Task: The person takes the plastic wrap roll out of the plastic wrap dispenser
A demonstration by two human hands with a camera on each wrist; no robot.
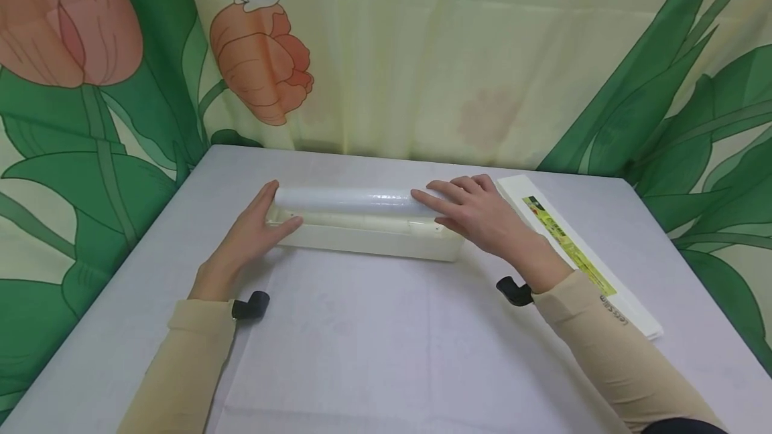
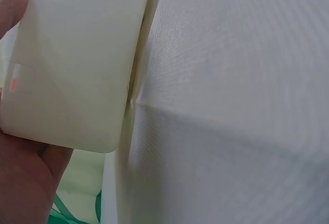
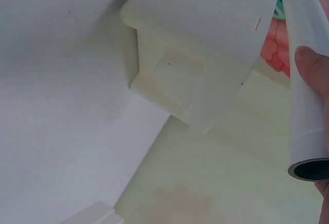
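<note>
A white, long, open-topped dispenser box stands on the table. Along its back upper side lies a roll of cling film; the right wrist view shows the roll raised apart from the box end, with its dark hollow core visible. My left hand grips the box's left end, thumb over the front edge and fingers behind; in the left wrist view the box wall hides part of them. My right hand holds the roll near its right end, thumb on one side and fingers on the other.
To the right, partly behind the right forearm, lies a long white lid with a yellow-green label. A white cloth covers the table. Behind the table hangs a patterned curtain.
</note>
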